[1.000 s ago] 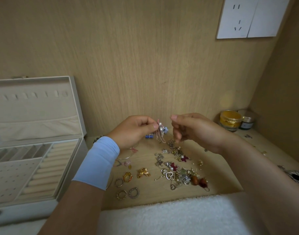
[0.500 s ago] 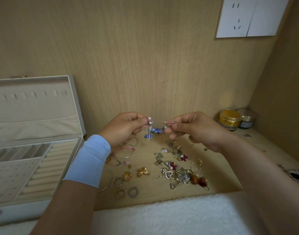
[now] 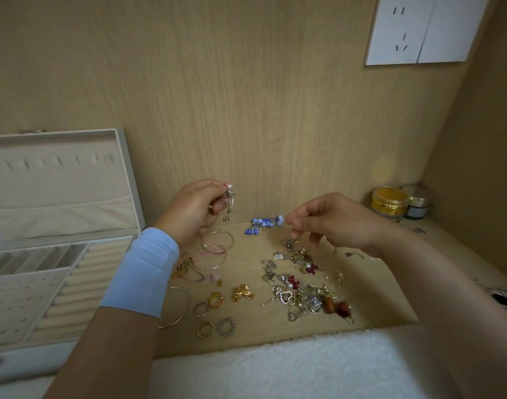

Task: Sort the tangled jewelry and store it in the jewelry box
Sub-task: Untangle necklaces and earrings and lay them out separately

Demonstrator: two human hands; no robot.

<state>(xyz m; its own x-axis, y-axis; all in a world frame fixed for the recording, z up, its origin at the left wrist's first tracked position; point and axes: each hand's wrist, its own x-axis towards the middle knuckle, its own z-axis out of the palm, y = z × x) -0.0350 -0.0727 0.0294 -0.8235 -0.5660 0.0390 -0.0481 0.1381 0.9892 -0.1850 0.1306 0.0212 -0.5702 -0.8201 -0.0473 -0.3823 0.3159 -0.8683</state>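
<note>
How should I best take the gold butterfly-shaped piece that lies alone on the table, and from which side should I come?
Probably pinch the gold butterfly-shaped piece by its two outer wing edges, coming straight down from above. It lies flat on the table, apart from the gold ring on its left and the tangled pile on its right, so both edges are free.

L hand (image 3: 193, 211) pinches pink earring (image 3: 229, 196) | R hand (image 3: 335, 223) pinches blue earring (image 3: 264, 223) | jewelry box (image 3: 59, 203) open, left
</note>
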